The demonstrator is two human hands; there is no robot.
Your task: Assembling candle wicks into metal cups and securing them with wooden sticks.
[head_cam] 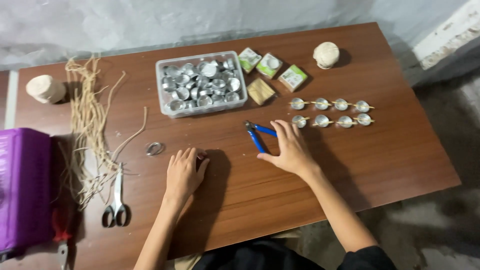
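Both hands flat on brown bench (pixel 390 165)
Right hand (pixel 290 150) spread, fingers touching blue-handled pliers (pixel 258 136); left hand (pixel 184 172) loosely spread, empty; three square green packets (pixel 270 65) beside clear tub (pixel 170 107)

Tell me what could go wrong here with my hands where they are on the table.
1. Your right hand rests by the blue-handled pliers, close to the two rows of small metal cups with sticks across them; a sweep of the wrist could scatter them.
2. Your left hand covers something small I cannot make out; the loose metal ring beside it might get knocked.
3. The scissors lie in the straw-like fibre strands and could snag them.
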